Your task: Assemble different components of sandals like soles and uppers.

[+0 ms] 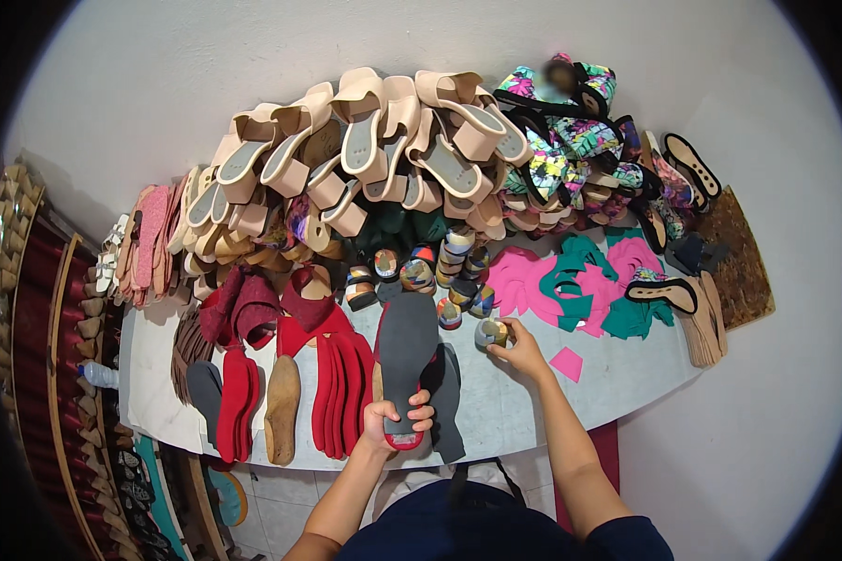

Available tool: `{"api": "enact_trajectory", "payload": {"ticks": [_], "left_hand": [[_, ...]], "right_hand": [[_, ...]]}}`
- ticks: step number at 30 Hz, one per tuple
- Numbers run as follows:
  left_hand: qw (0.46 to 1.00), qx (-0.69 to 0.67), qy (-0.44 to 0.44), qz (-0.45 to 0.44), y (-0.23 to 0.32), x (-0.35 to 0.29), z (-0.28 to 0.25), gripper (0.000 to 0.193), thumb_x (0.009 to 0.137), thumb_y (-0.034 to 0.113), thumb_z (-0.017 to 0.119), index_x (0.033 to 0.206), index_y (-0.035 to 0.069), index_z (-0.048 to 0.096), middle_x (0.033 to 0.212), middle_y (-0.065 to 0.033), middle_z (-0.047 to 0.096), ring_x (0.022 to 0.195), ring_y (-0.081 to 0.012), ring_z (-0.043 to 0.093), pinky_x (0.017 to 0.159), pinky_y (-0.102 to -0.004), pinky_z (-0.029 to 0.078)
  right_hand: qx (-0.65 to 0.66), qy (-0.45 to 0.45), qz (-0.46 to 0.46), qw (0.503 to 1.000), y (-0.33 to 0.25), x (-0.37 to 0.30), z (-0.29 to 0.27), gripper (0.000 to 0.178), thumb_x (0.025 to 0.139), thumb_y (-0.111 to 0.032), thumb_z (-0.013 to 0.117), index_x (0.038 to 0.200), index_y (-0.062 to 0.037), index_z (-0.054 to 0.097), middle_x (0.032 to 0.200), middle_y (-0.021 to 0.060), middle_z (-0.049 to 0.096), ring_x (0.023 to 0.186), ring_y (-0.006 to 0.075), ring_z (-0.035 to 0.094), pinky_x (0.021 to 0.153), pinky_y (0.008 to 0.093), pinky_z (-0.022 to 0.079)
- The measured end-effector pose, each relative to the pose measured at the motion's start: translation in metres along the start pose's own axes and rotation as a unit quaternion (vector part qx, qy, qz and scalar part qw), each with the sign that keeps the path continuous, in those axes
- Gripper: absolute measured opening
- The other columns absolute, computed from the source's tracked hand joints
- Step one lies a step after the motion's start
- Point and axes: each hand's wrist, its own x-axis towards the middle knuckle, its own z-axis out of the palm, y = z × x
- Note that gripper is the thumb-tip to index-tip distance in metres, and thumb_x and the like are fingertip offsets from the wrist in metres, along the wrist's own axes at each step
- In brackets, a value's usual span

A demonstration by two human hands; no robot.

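Head view, worktable (pixel 533 411) stock. Item one: flat dark-grey shoe sole with a red underside edge (pixel 405 360), lying lengthwise on the pale tabletop, heel end toward the person. Left hand (pixel 398 423) is closed around that heel end, thumb below and fingers curled over the top. Sole looks light, thin and somewhat flexible; it is likely to droop if lifted by one end, so the waist or both edges would give surer hold. Item two: small round grey-topped heel block (pixel 489 332), just beside the sole's toe end. Right hand (pixel 519 351) is cupped over it, fingertips pinching its side. Block appears rigid, compact and easy to grip by its flanks. Nearby: row of patterned wedge heels (pixel 449 271), red insoles (pixel 341 393), pink and green cut fabric pieces (pixel 571 280), and stacked beige sandals (pixel 374 140).
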Motion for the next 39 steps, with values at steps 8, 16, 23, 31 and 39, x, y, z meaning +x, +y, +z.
{"api": "enact_trajectory", "payload": {"ticks": [8, 16, 23, 31, 39], "left_hand": [[1.0, 0.017, 0.012, 0.007, 0.003, 0.01, 0.014, 0.027, 0.048, 0.002, 0.042, 0.075, 0.003, 0.037, 0.073, -0.0042, 0.036, 0.063, -0.0134, 0.037, 0.058, -0.0271, 0.035], [0.996, 0.063, 0.012, 0.066, -0.006, 0.023, 0.03, 0.026, 0.051, 0.001, 0.042, 0.076, 0.002, 0.036, 0.074, -0.0044, 0.036, 0.063, -0.0136, 0.038, 0.058, -0.0272, 0.035], [0.984, 0.112, 0.043, 0.135, -0.009, 0.028, 0.02, 0.025, 0.066, 0.001, 0.043, 0.091, 0.004, 0.039, 0.077, -0.0027, 0.04, 0.066, -0.0123, 0.043, 0.061, -0.0274, 0.04], [0.949, 0.204, 0.12, 0.207, -0.022, 0.029, 0.04, 0.016, 0.086, 0.022, 0.043, 0.083, 0.007, 0.042, 0.074, -0.0016, 0.043, 0.067, -0.0099, 0.045, 0.063, -0.0237, 0.042], [0.949, 0.202, 0.132, 0.201, -0.02, 0.027, 0.027, 0.018, 0.087, 0.023, 0.041, 0.079, 0.007, 0.043, 0.073, -0.001, 0.044, 0.068, -0.0097, 0.046, 0.064, -0.0236, 0.043]], "right_hand": [[0.291, -0.072, 0.029, 0.954, -0.037, -0.017, -0.002, 0.062, 0.069, -0.007, 0.063, 0.124, -0.0023, 0.035, 0.108, 0.0049, 0.05, 0.099, 0.0137, 0.047, 0.085, 0.0263, 0.037], [0.252, -0.09, 0.014, 0.964, -0.103, -0.054, 0.015, 0.053, 0.083, -0.018, 0.051, 0.127, -0.01, 0.023, 0.084, 0.0044, 0.053, 0.061, 0.006, 0.044, 0.049, 0.0208, 0.034], [0.039, -0.064, -0.047, 0.996, -0.161, -0.094, 0.033, 0.035, 0.078, -0.024, 0.058, 0.1, -0.0046, 0.04, 0.073, 0.0071, 0.051, 0.059, 0.0068, 0.046, 0.05, 0.0212, 0.036], [-0.149, 0.02, -0.214, 0.965, -0.179, -0.1, 0.046, 0.037, 0.067, -0.03, 0.064, 0.091, -0.0054, 0.051, 0.082, 0.0095, 0.057, 0.065, 0.025, 0.058, 0.055, 0.0313, 0.046], [-0.222, -0.001, -0.212, 0.952, -0.192, -0.102, 0.048, 0.037, 0.065, -0.034, 0.064, 0.089, -0.0078, 0.055, 0.075, 0.0077, 0.054, 0.063, 0.0248, 0.057, 0.052, 0.0328, 0.046]]}}
